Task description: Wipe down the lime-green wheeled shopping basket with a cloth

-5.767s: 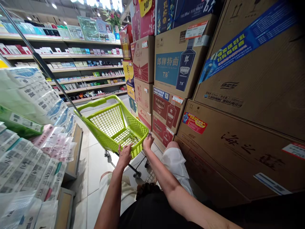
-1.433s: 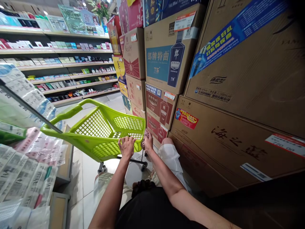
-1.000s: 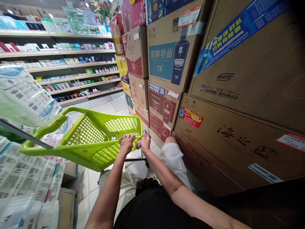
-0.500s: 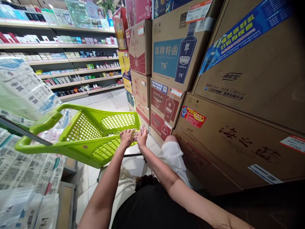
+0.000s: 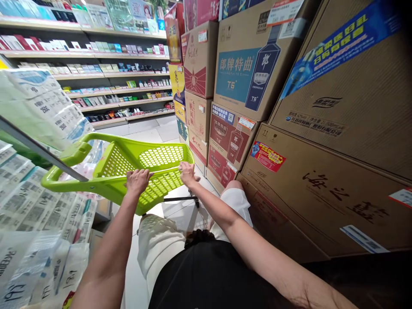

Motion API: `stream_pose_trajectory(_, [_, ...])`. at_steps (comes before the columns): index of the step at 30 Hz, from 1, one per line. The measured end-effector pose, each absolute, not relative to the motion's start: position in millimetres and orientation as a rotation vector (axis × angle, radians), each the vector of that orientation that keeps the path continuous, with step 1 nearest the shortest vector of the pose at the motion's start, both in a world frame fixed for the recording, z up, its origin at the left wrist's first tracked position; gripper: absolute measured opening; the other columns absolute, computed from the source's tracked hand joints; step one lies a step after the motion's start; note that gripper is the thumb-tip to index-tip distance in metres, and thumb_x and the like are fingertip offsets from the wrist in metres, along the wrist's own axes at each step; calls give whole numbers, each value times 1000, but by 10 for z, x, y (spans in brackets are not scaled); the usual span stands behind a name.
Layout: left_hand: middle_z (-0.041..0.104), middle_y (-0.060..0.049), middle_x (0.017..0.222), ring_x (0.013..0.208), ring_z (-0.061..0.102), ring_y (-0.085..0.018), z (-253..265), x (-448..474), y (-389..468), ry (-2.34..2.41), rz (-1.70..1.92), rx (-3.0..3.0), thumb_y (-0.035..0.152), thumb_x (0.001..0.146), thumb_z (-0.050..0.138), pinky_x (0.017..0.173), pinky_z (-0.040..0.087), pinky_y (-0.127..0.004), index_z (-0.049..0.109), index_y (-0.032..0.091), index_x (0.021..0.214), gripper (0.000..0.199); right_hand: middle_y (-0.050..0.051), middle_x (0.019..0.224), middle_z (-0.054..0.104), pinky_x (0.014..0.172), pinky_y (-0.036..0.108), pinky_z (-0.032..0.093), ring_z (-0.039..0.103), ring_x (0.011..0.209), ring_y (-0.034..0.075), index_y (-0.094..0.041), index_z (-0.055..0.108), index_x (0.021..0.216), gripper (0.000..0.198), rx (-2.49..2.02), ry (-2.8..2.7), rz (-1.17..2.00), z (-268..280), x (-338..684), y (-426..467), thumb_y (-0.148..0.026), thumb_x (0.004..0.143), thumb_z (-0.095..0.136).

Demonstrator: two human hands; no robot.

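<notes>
A bright green shopping cart (image 5: pixel 111 186) with a perforated basket stands sideways in front of me, its handle end to the left. My left hand (image 5: pixel 138 179) is closed over the near side rim, around the middle of its length. Near the basket's right-hand corner, my right hand (image 5: pixel 188 172) is wrapped over the same rim. The part of the basket floor that I can see holds no goods; the near wall hides the rest. Below the basket a dark frame bar (image 5: pixel 180 198) shows.
Stacked cardboard cartons (image 5: pixel 238 73) rise close on my right. Plastic-wrapped paper packs (image 5: pixel 41 206) are piled on the left, with a grey metal bar (image 5: pixel 41 148) crossing before them. Shelves of small boxed goods (image 5: pixel 96 53) line the back. Pale floor tiles (image 5: pixel 144 125) lie beyond the cart.
My hands were close together near the cart's right end. Now the left has moved left along the rim and both grip it. The cart appears slightly farther right and higher in view.
</notes>
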State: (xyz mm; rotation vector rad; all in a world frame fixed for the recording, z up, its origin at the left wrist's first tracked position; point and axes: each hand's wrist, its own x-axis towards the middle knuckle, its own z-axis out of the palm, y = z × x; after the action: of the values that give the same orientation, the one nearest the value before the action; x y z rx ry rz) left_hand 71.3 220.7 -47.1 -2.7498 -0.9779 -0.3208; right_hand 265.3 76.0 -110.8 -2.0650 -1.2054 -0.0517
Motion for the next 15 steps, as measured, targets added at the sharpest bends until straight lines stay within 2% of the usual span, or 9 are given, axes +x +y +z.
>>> stream_pose_trajectory(5, [74,-13,101,98,60,-29,-474,746,2145,-961,-307,-2743,44,102,24,94,30,-47,65,23,89,48,14,150,49,101,48,40,42,129,34,-21,49,147,70,-2011,-1474,1,-1110,2451,775,-10,79,62])
stream_pose_trajectory(10, [74,-13,103,100,58,-30,-483,757,2147,-967,-288,-2772,45,102,24,95,29,-48,66,23,91,48,13,126,63,103,45,39,46,120,29,-16,63,128,51,-2167,-1340,34,-1021,2997,531,0,83,45])
stream_pose_trajectory(15, [73,-13,107,102,56,-30,-492,980,2027,-1025,-277,-2811,49,102,23,97,28,-49,66,23,94,51,14,122,60,103,48,39,45,116,28,-16,63,118,43,-2274,-1303,77,-975,2871,729,0,84,43])
